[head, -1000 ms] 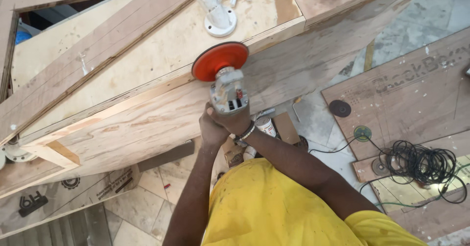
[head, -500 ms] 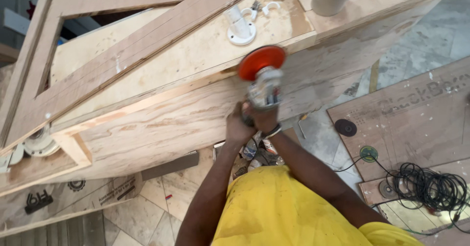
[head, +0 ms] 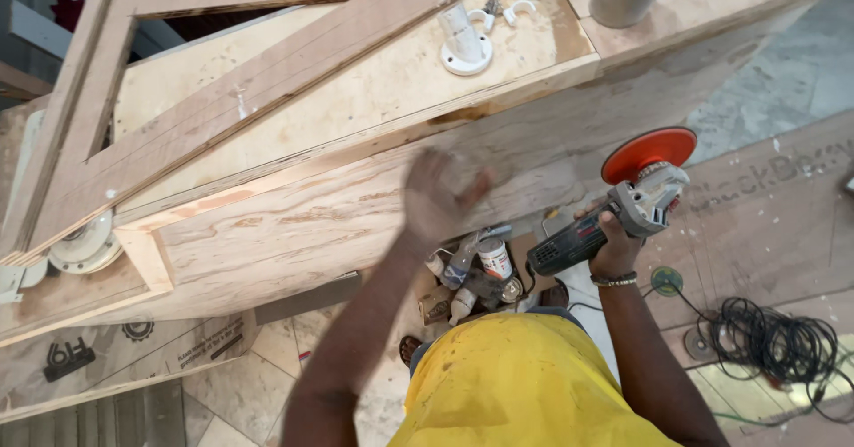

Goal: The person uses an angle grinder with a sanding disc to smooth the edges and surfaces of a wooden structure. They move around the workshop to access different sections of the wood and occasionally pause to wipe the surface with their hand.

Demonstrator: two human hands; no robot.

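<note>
Right hand (head: 614,249) clenched on angle grinder (head: 614,220), orange disc (head: 649,153) off the wood; left hand (head: 438,196) released, flat against plywood panel (head: 294,233).

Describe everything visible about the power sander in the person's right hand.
The sander is an angle-grinder type tool with a dark body, a grey metal head and a round orange-red disc. The right hand grips its body from below and holds it tilted, disc end up and away from the person, by the side face of the plywood structure. Whether the disc touches the wood cannot be told. The left hand is off it, blurred, against the plywood.
</note>
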